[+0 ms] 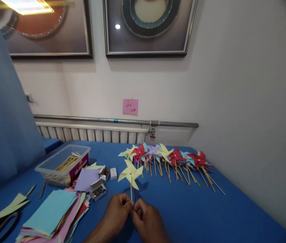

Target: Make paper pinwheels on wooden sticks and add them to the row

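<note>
Blue-covered table point(196, 209) against a pale wall point(234, 101) with framed pictures point(148, 20) and a radiator point(106, 136). Remotely, I observe a clear plastic box point(41, 167) of wooden sticks point(69, 162) and small open cartons point(97, 184) of shiny metal pieces point(98, 193). Right of these, the yellow pinwheel point(130, 172): left hand point(117, 211) and right hand point(148, 219) pinch its stick point(131, 192) low down.
</note>
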Tool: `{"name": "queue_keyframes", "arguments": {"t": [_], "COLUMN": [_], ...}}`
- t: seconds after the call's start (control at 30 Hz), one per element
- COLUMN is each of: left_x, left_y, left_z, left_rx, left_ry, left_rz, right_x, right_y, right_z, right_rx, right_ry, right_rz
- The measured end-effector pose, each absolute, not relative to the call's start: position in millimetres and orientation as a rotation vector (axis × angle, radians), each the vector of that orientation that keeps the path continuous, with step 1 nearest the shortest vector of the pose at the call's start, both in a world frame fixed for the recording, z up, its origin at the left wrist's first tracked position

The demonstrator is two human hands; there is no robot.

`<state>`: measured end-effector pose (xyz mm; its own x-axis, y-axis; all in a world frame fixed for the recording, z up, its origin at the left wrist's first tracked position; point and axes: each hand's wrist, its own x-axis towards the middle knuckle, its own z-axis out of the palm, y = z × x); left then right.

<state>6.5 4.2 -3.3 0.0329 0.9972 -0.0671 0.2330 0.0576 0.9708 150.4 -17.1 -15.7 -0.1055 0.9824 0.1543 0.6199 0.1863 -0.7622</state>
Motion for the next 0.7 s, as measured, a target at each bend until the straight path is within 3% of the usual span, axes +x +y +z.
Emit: {"name": "queue_keyframes", "arguments": {"t": [0.7], "left_x": [3.7], "left_y": [9.4], "left_z": [-10.6], "left_rx": [1.488], "left_ry": [1.367], "left_rz": [0.952], "right_x": [152.9], "right_y": [-15.1], "right_z": [-10.3], "right_rx": [-1.618], "right_ry": [-1.752], "right_rz": [0.690]}}
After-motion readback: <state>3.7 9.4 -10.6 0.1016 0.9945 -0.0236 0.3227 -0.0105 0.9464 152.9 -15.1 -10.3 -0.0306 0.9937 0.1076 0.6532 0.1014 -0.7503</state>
